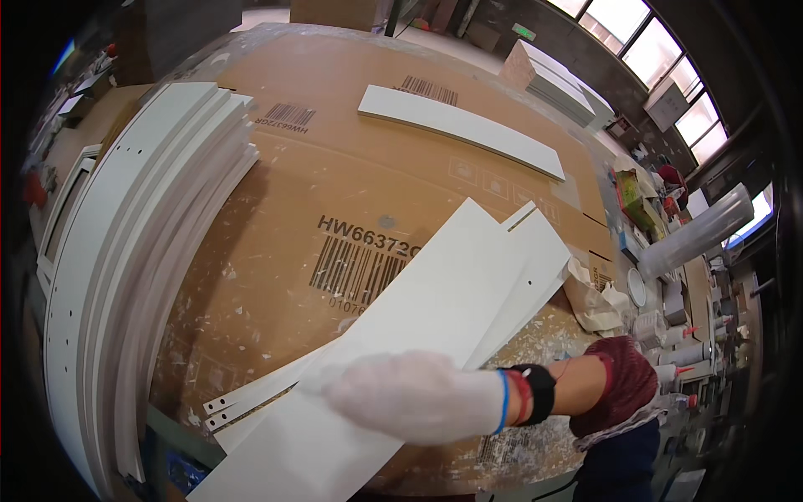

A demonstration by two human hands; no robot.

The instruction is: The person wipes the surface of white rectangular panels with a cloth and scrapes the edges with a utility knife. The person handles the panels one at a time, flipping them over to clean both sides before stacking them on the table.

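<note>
My right hand (410, 393), in a white glove with a blue cuff, reaches in from the right over a long white panel (443, 284). Its fingers are smeared by motion, so I cannot tell whether they grip the panel or only rest on it. That panel lies slantwise across the others, its near end running out at the lower edge. Beneath it, another white panel (535, 259) with a small hole sticks out at the right. Ends of white pieces with dark holes (242, 396) show at the lower left. My left hand is not in view.
A tall stack of white panels (125, 217) stands on the left. One narrow white board (460, 132) lies farther back on the cardboard sheet (276, 192). Crumpled paper (595, 301), a clear plastic roll (698, 230) and several bottles crowd the right side. More boards (556, 84) are stacked behind.
</note>
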